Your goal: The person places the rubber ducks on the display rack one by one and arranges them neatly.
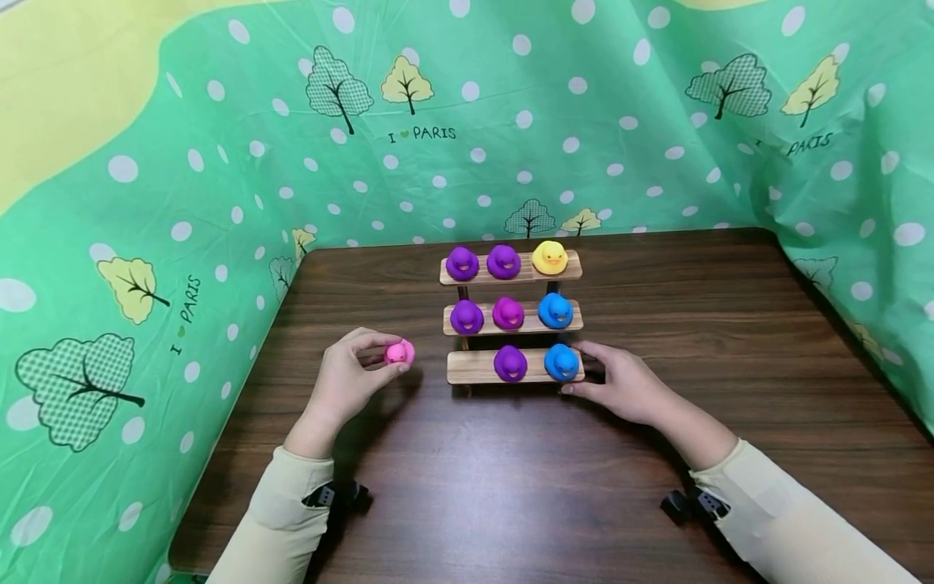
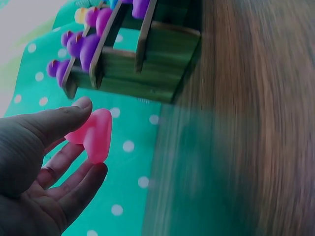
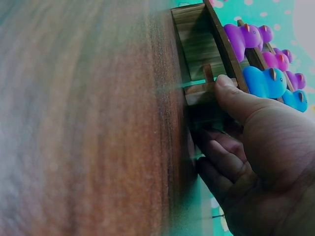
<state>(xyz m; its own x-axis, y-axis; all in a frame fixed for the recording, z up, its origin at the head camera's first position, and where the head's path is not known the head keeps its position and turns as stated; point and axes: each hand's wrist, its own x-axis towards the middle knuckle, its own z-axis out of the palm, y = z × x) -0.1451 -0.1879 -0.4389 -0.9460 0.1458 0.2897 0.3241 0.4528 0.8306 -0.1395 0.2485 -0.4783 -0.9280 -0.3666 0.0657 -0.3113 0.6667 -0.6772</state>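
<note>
My left hand [image 1: 349,375] pinches a pink rubber duck [image 1: 397,353] between thumb and fingers, left of a three-step wooden display stand [image 1: 469,369]. The left wrist view shows the same pink duck [image 2: 98,135] from behind my thumb. My right hand [image 1: 626,383] grips the right end of the stand's lowest step, thumb at the front edge. On that step sit a purple duck [image 1: 510,364] and a blue duck [image 1: 561,362]. The middle step bears a purple duck [image 1: 467,317], a magenta duck [image 1: 508,313] and a blue duck [image 1: 555,311].
Two purple ducks [image 1: 463,264] and a yellow duck [image 1: 550,258] line the top step. Beneath everything is a dark wood-grain table [image 1: 467,487]. A green dotted cloth [image 1: 438,178] hangs behind it and along both sides.
</note>
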